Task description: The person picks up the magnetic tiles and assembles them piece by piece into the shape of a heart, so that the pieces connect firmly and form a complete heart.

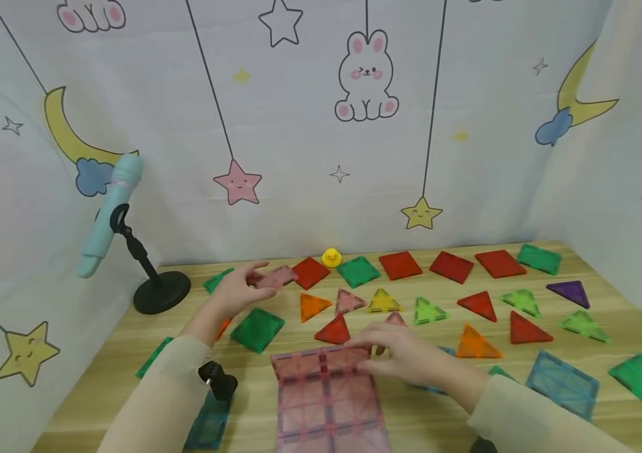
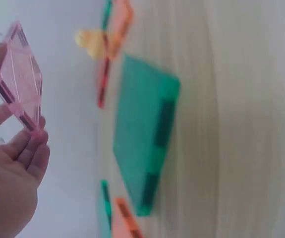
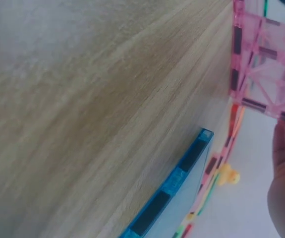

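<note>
- The left hand pinches a pink tile between thumb and fingers, seemingly lifted off the table, near a red square at the far side.
- The right hand is partly closed, thumb in front and fingers behind, on the right end of the raised pink row, which stands along the far edge of the flat pink grid.
- To do this well, the right hand should probably steady that row lightly, while the left keeps the tile's magnet edges free of fingertips.
- A low path looks risky: the red triangle and green square lie between.
- Bare table flanks the grid's left edge; on the right, a blue tile under the forearm narrows the room.
</note>
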`<state>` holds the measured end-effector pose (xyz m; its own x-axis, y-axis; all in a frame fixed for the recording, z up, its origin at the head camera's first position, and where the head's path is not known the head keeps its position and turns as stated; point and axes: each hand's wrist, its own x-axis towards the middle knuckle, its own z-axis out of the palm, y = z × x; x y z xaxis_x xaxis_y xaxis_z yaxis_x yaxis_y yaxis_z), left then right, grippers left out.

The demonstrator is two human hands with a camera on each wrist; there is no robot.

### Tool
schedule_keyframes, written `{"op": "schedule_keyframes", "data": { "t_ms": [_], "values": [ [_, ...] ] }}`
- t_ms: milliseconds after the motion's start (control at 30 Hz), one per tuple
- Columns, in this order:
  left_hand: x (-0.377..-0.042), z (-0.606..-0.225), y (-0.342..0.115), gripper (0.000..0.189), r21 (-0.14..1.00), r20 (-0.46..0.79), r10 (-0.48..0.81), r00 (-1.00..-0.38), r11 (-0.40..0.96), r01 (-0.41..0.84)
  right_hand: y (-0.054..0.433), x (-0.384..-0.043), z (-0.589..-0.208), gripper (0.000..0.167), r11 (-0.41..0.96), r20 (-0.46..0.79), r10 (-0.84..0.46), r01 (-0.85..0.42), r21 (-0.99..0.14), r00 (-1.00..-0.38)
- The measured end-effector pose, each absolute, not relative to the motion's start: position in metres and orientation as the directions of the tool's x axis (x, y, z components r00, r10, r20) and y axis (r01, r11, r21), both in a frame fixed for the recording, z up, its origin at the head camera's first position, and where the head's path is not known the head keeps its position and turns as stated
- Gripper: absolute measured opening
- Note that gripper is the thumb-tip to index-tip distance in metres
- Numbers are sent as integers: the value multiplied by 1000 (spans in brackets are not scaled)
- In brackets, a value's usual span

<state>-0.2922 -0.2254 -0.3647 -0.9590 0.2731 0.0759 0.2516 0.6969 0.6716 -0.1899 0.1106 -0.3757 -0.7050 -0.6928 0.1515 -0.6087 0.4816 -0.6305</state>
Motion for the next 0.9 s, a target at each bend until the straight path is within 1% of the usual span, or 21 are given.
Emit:
{"op": "schedule_keyframes", "data": {
  "t_ms": [100, 200, 267, 433, 500, 567, 733, 800, 900],
  "values": [
    [-271, -352, -210, 66, 728, 92, 371, -924, 608, 316, 111, -190, -376, 46, 472, 170, -665, -586, -659, -727],
    [-249, -346, -192, 62, 740, 105, 471, -876, 551, 386, 110, -190, -377, 54, 447, 191, -639, -562, -697, -745],
    [-236, -345, -183, 62, 725, 113, 520, -847, 540, 428, 109, -190, -378, 57, 437, 197, -623, -546, -715, -757],
    [-214, -350, -165, 62, 700, 126, 564, -816, 532, 476, 105, -190, -379, 59, 416, 209, -608, -531, -738, -766],
    [-210, -353, -158, 61, 695, 126, 570, -812, 533, 482, 104, -190, -379, 56, 417, 215, -600, -531, -738, -771],
    [-207, -356, -154, 61, 684, 125, 569, -813, 544, 486, 103, -189, -379, 49, 419, 241, -593, -549, -723, -769],
    [-201, -364, -146, 62, 655, 155, 547, -823, 567, 500, 99, -187, -382, 26, 394, 386, -572, -656, -644, -723],
    [-199, -367, -144, 63, 598, 201, 535, -820, 597, 536, 97, -187, -384, 20, 397, 437, -553, -685, -611, -709],
    [-195, -370, -143, 64, 482, 281, 525, -803, 646, 591, 94, -187, -386, 16, 426, 481, -514, -699, -575, -710]
  ]
}}
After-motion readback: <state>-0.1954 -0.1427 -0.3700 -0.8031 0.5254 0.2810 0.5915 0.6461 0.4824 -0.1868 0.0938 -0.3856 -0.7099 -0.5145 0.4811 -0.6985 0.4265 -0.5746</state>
